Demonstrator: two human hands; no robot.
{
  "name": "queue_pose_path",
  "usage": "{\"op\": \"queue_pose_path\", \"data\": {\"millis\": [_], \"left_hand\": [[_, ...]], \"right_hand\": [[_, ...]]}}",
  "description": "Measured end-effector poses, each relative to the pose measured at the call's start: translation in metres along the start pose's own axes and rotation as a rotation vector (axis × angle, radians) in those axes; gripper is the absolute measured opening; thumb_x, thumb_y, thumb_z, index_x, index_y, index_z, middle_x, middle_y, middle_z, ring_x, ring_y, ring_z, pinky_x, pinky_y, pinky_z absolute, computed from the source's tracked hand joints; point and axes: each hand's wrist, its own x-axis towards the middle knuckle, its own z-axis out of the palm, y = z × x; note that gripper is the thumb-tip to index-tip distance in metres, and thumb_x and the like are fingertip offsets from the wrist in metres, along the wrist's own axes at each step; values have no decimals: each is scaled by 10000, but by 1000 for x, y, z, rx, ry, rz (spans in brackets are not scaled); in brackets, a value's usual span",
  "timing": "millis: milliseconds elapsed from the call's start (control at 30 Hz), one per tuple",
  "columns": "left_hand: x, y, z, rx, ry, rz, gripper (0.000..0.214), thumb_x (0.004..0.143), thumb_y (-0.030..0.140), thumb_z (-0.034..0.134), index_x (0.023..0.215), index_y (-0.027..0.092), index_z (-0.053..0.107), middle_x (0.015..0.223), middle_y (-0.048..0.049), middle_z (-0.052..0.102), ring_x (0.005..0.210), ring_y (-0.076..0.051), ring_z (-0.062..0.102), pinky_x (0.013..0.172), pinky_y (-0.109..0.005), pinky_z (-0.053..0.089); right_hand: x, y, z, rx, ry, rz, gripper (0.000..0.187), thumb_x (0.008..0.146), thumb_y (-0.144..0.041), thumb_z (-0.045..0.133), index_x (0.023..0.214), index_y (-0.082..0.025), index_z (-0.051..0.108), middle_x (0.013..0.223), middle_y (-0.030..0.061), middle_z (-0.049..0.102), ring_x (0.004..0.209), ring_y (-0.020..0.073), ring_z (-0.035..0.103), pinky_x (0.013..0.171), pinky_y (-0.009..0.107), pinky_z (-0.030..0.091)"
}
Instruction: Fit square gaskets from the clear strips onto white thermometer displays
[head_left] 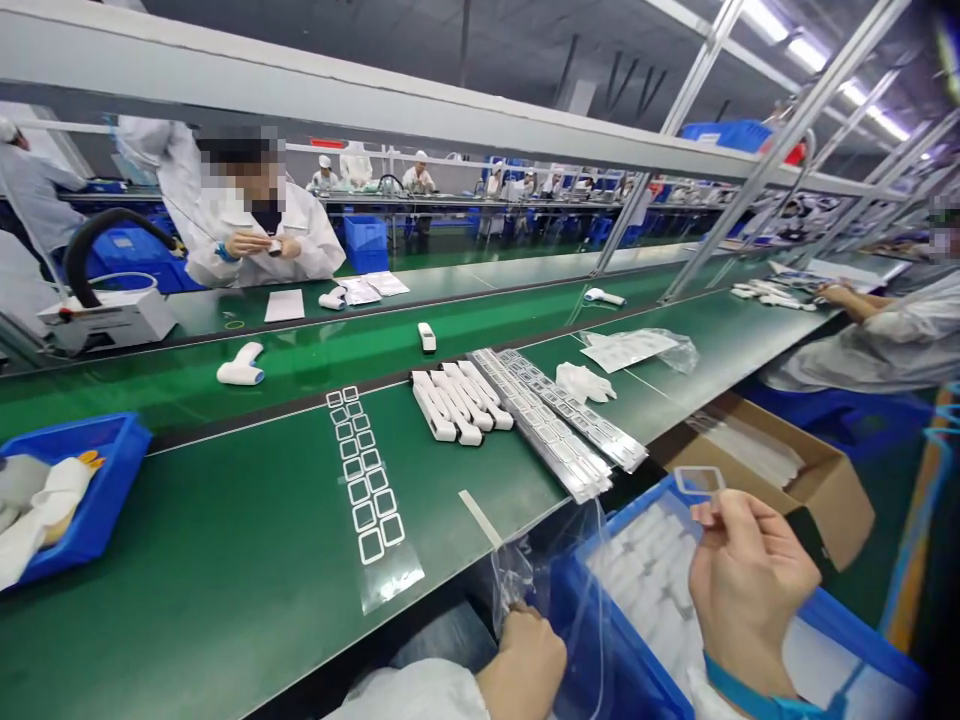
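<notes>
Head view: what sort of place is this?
Most likely a factory assembly line for small electronics: long green workbenches, white handheld thermometer-like devices laid out on them, and a co-worker in a white coat with more white-clad workers beyond.

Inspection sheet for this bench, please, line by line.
surface: green bench mat, with a dark strip along its far edge.
things: right hand pinches a clear square frame; left hand is at a clear plastic bag, beside a blue crate.
clutter: film strip of white square frames, white device housings, white gloves, cardboard box.
grips: both hands bare, each closed on what it holds.
cables: black hose on a white machine.
surroundings: co-worker in a white coat across the bench; further rows of workers behind.
</notes>
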Motion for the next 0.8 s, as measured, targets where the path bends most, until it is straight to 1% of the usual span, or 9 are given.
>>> {"op": "queue_pose_path", "data": {"millis": [100,167,267,333,467,533,600,700,800], "left_hand": [[-5,-3,-16,119,-106,14,346,861,8,476,1115,91,696,1242,-256,620,1222,-450,536,893,-624,515],[-5,-2,-38,197,-194,48,427,833,-30,477,1221,70,626,1354,-238,547,1269,-401,508,956,-555,523],[-1,3,-75,252,-212,84,342,876,56,516,1199,102,620,1330,-168,574,1204,-320,564,991,-452,523],[2,7,-95,260,-170,87,262,917,106,496,1133,131,642,1253,-124,616,1124,-262,606,991,-385,519],[0,13,-113,188,-76,86,221,968,159,446,1029,170,658,1077,-69,662,975,-200,643,920,-305,522],[-5,15,-109,174,-103,83,237,980,170,422,999,169,658,1018,-63,665,925,-192,643,878,-295,522],[-11,14,-95,207,-215,85,244,973,165,424,962,157,668,990,-68,669,889,-193,641,839,-295,526],[-21,6,-58,323,-430,189,173,904,145,532,868,129,700,1125,-122,660,1021,-248,614,907,-348,510],[-26,-11,-17,373,-561,275,99,812,91,622,786,99,717,1258,-192,610,1201,-342,524,1080,-501,387]], "right_hand": [[-9,19,-9,-33,-44,75,180,688,-305,790,702,-193,650,622,-37,526,609,130,459,622,299,389],[-19,36,-7,-55,-75,128,228,705,-358,797,732,-187,649,614,-44,525,598,123,455,610,290,377],[-33,58,7,-146,-130,155,296,736,-443,777,783,-180,649,601,-52,522,582,122,449,588,285,361],[-38,64,18,-184,-180,140,305,768,-461,750,795,-177,642,612,-51,523,583,119,451,584,280,359],[-29,57,25,-136,-275,61,240,825,-397,705,765,-181,620,597,-56,512,567,112,458,585,272,367],[-18,47,18,-131,-270,5,203,833,-354,697,753,-185,618,581,-57,512,549,111,459,579,272,366],[-6,37,6,-139,-230,-38,168,831,-319,694,752,-190,622,572,-54,515,536,115,461,572,277,366],[5,25,-14,-161,-174,-76,126,814,-273,698,747,-192,629,559,-48,513,517,120,459,559,288,368],[6,18,-28,-191,-126,-103,100,796,-223,699,735,-177,634,545,-45,509,500,116,457,548,294,365]]}}
